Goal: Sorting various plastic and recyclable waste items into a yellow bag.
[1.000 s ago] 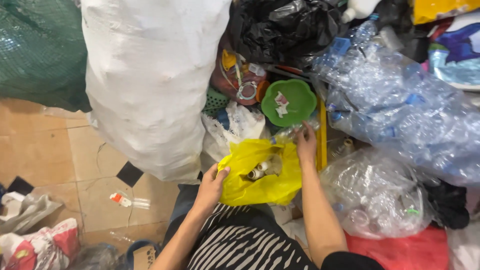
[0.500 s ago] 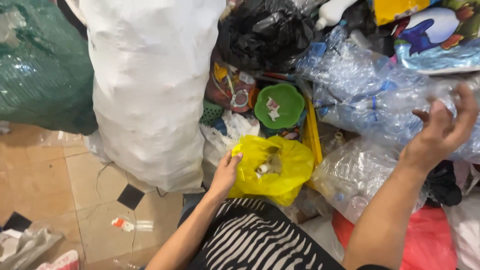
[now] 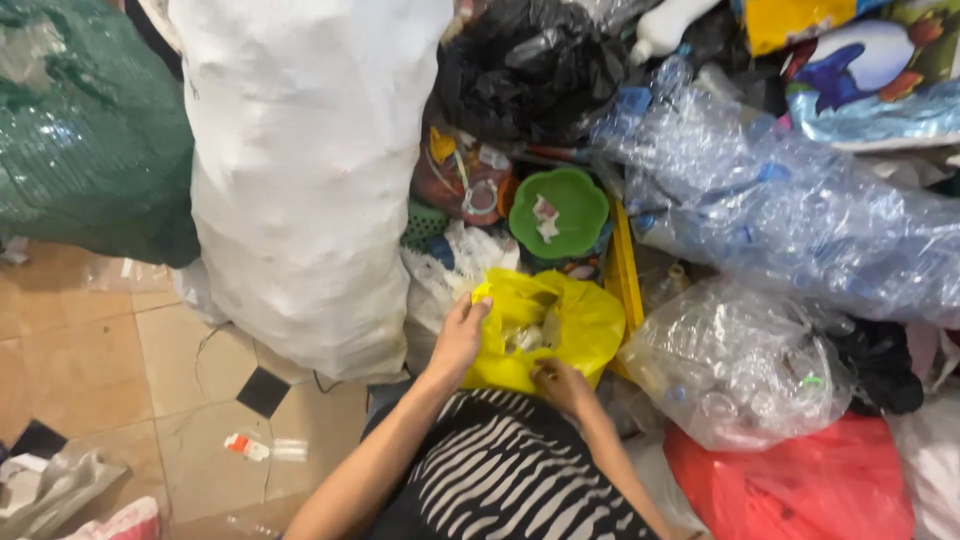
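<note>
- Yellow plastic bag is sitting open and crumpled just above the person's lap, its thin glossy film sagging around some small pale scraps inside
- Left hand is pinching the bag's left rim, thumb and fingers closed on the film
- Right hand is gripping the bag's lower edge, fingers curled over the plastic
- Both forearms are reaching up from a black-and-white striped garment at the bottom of the view
- One round green bowl is lying just beyond the bag, smooth and rigid, with white scraps in it
- One yellow slat is standing on edge just right of the bag
- One clear bag of crushed bottles is bulging at the right, wrinkled and see-through, resting on a red sack
- One larger clear bag of bottles is spreading above it, with blue caps showing through
- One black bin bag is slumping at the top, shiny and creased
- One tall white woven sack is standing left of the yellow bag, coarse and matte
- One green net sack is leaning at the far left over the tan tiled floor
</note>
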